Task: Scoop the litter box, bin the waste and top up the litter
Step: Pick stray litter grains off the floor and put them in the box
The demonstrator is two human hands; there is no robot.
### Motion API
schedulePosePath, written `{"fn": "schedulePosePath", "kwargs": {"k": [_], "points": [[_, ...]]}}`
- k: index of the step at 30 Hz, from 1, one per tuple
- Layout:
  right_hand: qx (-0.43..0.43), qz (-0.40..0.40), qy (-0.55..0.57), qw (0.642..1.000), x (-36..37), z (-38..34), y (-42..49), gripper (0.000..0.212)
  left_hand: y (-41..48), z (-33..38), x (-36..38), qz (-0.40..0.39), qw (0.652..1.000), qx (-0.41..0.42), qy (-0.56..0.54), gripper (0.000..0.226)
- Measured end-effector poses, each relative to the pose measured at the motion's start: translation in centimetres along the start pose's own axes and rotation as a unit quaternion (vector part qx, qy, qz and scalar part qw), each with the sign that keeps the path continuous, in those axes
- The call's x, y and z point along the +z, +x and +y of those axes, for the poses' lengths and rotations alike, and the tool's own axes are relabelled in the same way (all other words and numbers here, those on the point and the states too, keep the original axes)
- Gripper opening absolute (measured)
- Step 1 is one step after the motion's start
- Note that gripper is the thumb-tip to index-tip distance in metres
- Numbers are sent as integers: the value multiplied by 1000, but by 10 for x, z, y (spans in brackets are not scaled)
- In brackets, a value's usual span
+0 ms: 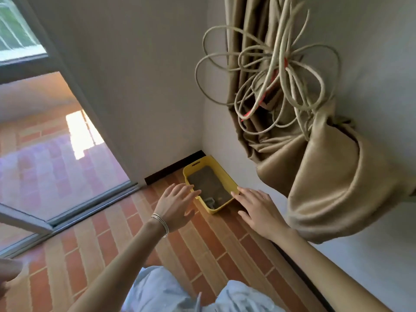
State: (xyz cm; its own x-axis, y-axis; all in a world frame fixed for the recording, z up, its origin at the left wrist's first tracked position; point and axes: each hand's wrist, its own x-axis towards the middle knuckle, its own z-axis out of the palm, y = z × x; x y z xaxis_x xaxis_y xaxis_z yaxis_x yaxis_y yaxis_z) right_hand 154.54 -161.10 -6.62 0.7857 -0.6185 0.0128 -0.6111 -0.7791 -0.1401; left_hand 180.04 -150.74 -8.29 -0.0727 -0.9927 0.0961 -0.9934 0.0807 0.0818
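Observation:
A yellow litter box (225,174) sits on the brick-pattern floor in the corner of two white walls. Dark grey litter (207,181) fills it, and a pale scoop (209,201) lies at its near end. My left hand (175,204), with thin silver bangles on the wrist, reaches toward the box's near left rim with fingers spread. On the other side, my right hand (258,210) is stretched out with straight fingers, its fingertips close to the near right rim. Neither hand holds anything.
A knotted beige curtain (326,176) with looped cords (270,70) hangs off the right wall above the box. A sliding glass door (63,167) and its track are on the left. My light blue clothing (184,293) shows at the bottom.

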Motion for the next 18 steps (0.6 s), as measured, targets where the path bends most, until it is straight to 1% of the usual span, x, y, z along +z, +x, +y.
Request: {"fn": "schedulePosePath", "kwargs": {"k": [3,6,8,11,15,18], "points": [[52,9,2,999,11,-28,28,50,11,-44,2,3,999,40,7,59],[109,13,6,994,26,-69,62,52,16,-105,-6,-8,996,91,-7,58],[154,19,29,987,35,-99,82,52,13,-145,-18,-6,993,116,-11,57],[224,48,55,972,37,-136,107,51,8,-196,-31,-3,988,155,-18,56],[300,81,71,948,28,-174,116,49,14,-239,-24,-63,978,198,-24,56],[340,55,62,937,25,-190,120,50,24,-256,-16,-78,966,242,-44,56]]}}
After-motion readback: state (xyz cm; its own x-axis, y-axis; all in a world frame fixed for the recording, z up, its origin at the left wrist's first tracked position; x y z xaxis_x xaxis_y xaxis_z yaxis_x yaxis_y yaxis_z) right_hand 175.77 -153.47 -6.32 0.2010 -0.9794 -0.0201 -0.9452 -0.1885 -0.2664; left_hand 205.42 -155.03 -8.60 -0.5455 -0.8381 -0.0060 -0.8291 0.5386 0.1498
